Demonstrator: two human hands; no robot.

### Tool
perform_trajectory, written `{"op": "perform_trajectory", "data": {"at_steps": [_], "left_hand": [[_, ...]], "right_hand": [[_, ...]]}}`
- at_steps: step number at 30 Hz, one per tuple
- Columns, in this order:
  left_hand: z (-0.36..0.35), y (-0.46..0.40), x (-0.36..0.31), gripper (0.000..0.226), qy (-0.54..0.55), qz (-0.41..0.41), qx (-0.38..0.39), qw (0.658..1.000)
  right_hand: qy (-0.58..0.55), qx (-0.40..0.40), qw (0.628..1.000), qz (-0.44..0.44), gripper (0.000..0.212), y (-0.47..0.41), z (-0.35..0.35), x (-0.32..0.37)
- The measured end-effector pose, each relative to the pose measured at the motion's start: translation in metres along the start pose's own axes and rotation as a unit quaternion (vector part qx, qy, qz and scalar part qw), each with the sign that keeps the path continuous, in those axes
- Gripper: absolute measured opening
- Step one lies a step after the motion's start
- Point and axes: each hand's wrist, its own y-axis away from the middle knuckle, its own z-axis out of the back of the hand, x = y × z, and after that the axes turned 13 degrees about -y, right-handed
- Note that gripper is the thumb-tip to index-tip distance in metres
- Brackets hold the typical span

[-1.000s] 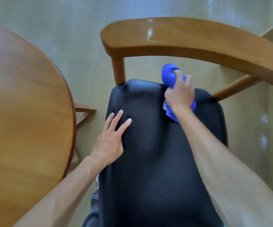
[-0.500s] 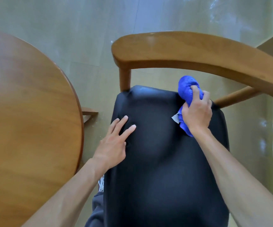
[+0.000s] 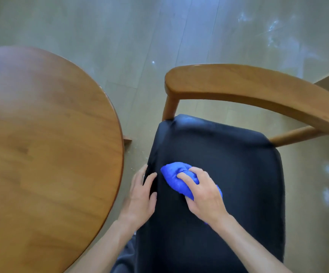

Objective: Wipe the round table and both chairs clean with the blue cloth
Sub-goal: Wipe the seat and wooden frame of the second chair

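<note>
1. The round table (image 3: pixel 41 144) filled the left of the head view, its warm brown wooden top bare where it showed and its curved edge running close beside the chair.
2. A small wooden piece (image 3: pixel 127 138) jutted out from under the table's rim, in the gap between table and seat; what it belonged to could not be told.
3. The left hand (image 3: pixel 143 196) lay on the left edge of the black seat (image 3: pixel 228 174), fingers fairly straight and slightly spread, the palm pressed flat on the cushion and holding nothing.
4. Just to the right of it, the blue cloth (image 3: pixel 174 177) sat bunched into a wad on the left-front part of the seat, touching the cushion.
5. The right hand (image 3: pixel 203 194) gripped that cloth from above, fingers curled over the wad and pressing it down onto the seat; a little blue showed past the heel of the hand.
6. The two hands were near one another but not touching, with a strip of black cushion between them.
7. The chair's curved wooden backrest (image 3: pixel 248 85) arched over the far side of the seat, carried on a post at the left and a slanting spindle at the right.
8. Pale plank floor (image 3: pixel 159 36) lay beyond, with light smudges at the upper right.
</note>
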Motion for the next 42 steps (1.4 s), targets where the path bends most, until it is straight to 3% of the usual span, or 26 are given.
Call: {"op": "perform_trajectory", "data": {"at_steps": [3, 6, 9, 11, 13, 16, 18, 22, 24, 26, 28, 30, 32, 35, 37, 40, 42], "left_hand": [[-0.018, 0.036, 0.003, 0.063, -0.020, 0.030, 0.031, 0.999], [-0.026, 0.049, -0.003, 0.069, -0.045, 0.067, 0.049, 0.996], [-0.024, 0.054, -0.006, 0.073, -0.116, 0.129, 0.060, 0.983], [-0.018, 0.054, -0.009, 0.079, -0.129, 0.210, 0.090, 0.965], [-0.015, 0.057, -0.013, 0.082, -0.106, 0.283, 0.121, 0.946], [-0.017, 0.064, -0.016, 0.089, -0.077, 0.323, 0.156, 0.930], [-0.018, 0.065, -0.012, 0.095, -0.090, 0.318, 0.171, 0.928], [-0.017, 0.058, -0.007, 0.097, -0.140, 0.279, 0.183, 0.932], [-0.016, 0.056, -0.006, 0.098, -0.153, 0.264, 0.181, 0.935], [-0.014, 0.053, -0.004, 0.104, -0.170, 0.249, 0.174, 0.937], [-0.014, 0.050, -0.004, 0.113, -0.197, 0.222, 0.157, 0.942], [-0.011, 0.045, -0.009, 0.117, -0.236, 0.157, 0.121, 0.951], [-0.005, 0.037, -0.014, 0.118, -0.265, 0.048, 0.074, 0.960], [-0.004, 0.024, -0.018, 0.116, -0.309, -0.102, 0.025, 0.945], [-0.001, 0.018, -0.019, 0.115, -0.332, -0.137, 0.068, 0.931], [-0.004, 0.011, -0.014, 0.111, -0.335, -0.128, 0.123, 0.925], [-0.002, 0.009, -0.013, 0.110, -0.335, -0.124, 0.139, 0.924]], "right_hand": [[0.080, 0.008, 0.996, 0.039, 0.058, -0.077, 0.011, -0.004], [0.139, 0.005, 0.990, -0.027, 0.057, -0.145, -0.001, 0.009], [0.160, 0.018, 0.986, -0.045, 0.059, -0.132, -0.025, 0.028], [0.127, 0.065, 0.989, 0.028, 0.056, -0.084, -0.041, 0.047], [0.094, 0.163, 0.976, 0.114, 0.050, -0.032, -0.053, 0.062], [0.111, 0.229, 0.945, 0.207, 0.050, -0.027, -0.050, 0.059], [0.164, 0.190, 0.943, 0.221, 0.051, -0.066, -0.040, 0.046], [0.230, -0.002, 0.973, -0.002, 0.052, -0.149, -0.021, 0.027], [0.210, -0.032, 0.976, -0.051, 0.056, -0.144, -0.027, 0.030], [0.150, -0.006, 0.989, -0.002, 0.057, -0.099, -0.034, 0.033], [0.082, 0.071, 0.991, 0.082, 0.058, -0.024, -0.032, 0.026], [0.084, 0.156, 0.973, 0.151, 0.059, 0.034, -0.009, 0.005], [0.090, 0.173, 0.966, 0.170, 0.062, 0.048, 0.029, -0.032], [0.098, 0.081, 0.991, 0.043, 0.061, 0.039, 0.074, -0.079], [0.096, -0.001, 0.990, -0.102, 0.058, 0.035, 0.089, -0.099], [0.059, -0.155, 0.931, -0.324, 0.056, 0.045, 0.088, -0.106], [0.018, -0.241, 0.882, -0.404, 0.057, 0.058, 0.069, -0.084]]}}
